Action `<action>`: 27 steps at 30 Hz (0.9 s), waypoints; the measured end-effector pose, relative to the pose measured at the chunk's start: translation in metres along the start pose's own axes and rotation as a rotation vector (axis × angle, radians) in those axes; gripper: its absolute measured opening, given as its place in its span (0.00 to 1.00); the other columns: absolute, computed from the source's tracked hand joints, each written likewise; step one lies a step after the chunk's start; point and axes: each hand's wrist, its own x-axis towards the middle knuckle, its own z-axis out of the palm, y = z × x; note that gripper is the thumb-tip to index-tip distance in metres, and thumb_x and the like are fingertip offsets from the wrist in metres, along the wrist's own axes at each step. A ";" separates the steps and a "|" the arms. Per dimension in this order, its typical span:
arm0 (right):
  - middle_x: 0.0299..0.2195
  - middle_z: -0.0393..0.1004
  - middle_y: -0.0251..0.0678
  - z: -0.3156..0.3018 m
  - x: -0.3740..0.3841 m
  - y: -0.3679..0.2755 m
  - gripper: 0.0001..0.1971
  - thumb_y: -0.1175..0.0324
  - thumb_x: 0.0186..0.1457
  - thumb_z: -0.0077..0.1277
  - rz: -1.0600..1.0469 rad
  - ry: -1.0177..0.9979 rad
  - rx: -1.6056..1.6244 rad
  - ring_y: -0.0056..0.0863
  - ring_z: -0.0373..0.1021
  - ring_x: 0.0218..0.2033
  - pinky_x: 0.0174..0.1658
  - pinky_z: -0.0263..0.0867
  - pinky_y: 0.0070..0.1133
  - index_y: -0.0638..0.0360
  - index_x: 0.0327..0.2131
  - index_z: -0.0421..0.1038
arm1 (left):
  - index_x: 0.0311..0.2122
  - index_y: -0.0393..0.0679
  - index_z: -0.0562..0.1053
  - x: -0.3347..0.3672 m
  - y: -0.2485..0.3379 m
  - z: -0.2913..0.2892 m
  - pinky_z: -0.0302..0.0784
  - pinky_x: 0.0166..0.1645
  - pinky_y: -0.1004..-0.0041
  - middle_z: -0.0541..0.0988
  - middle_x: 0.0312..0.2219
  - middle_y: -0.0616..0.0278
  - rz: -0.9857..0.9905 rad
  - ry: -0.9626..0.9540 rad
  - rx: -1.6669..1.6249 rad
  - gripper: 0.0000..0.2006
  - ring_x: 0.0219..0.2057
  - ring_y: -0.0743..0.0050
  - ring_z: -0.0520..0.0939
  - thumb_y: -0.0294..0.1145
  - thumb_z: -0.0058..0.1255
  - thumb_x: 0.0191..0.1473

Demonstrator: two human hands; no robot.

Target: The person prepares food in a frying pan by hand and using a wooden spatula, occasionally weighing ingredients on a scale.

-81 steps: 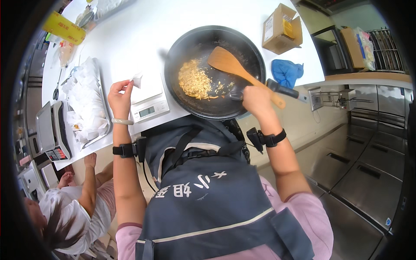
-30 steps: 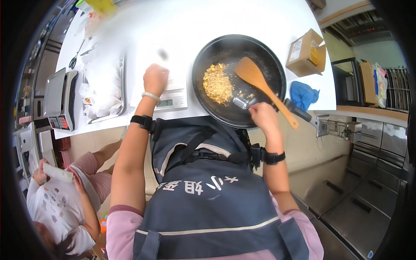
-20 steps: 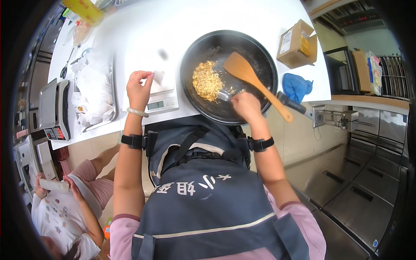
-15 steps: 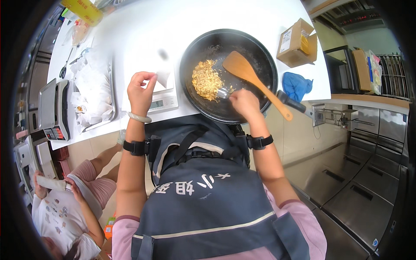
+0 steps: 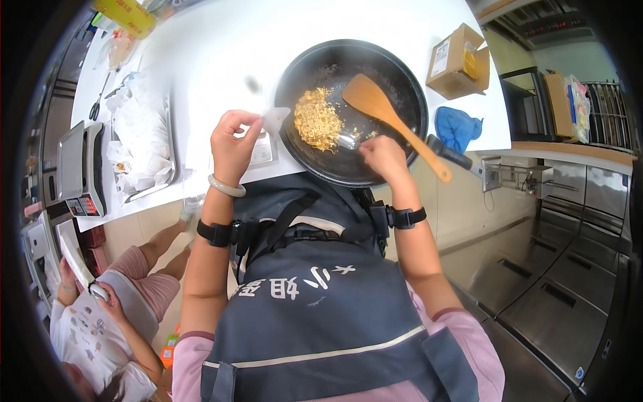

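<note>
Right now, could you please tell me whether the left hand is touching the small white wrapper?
Touching: the head view shows the left hand pinching the small white wrapper at its edge.

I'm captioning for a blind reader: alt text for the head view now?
The left hand pinches a white wrapper; the right hand holds a shiny spoon by crumbled yellow food in a black pan, where a wooden spatula rests.

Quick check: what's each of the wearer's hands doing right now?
Left hand: closed, pinching a thin white sheet.
Right hand: closed, grip on a small shiny spoon over the pan.
</note>
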 end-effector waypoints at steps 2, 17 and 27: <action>0.20 0.75 0.37 0.002 0.002 -0.005 0.09 0.65 0.48 0.51 -0.005 -0.025 0.001 0.32 0.72 0.23 0.31 0.66 0.25 0.56 0.32 0.77 | 0.26 0.42 0.75 -0.001 0.002 0.001 0.66 0.30 0.79 0.76 0.25 0.66 -0.002 -0.006 0.001 0.01 0.28 0.77 0.74 0.25 0.55 0.45; 0.30 0.76 0.42 0.000 -0.001 -0.020 0.07 0.64 0.46 0.52 -0.038 -0.054 0.021 0.39 0.72 0.34 0.39 0.67 0.31 0.50 0.30 0.78 | 0.26 0.41 0.75 -0.005 0.004 0.006 0.67 0.30 0.79 0.77 0.26 0.64 -0.021 -0.034 -0.014 0.02 0.28 0.75 0.75 0.24 0.55 0.45; 0.19 0.75 0.37 -0.040 -0.018 -0.001 0.11 0.67 0.49 0.52 0.023 -0.038 0.362 0.23 0.72 0.22 0.28 0.64 0.20 0.62 0.34 0.76 | 0.27 0.40 0.75 -0.005 0.013 0.023 0.68 0.29 0.78 0.75 0.25 0.63 -0.045 -0.117 -0.044 0.03 0.26 0.75 0.75 0.25 0.55 0.44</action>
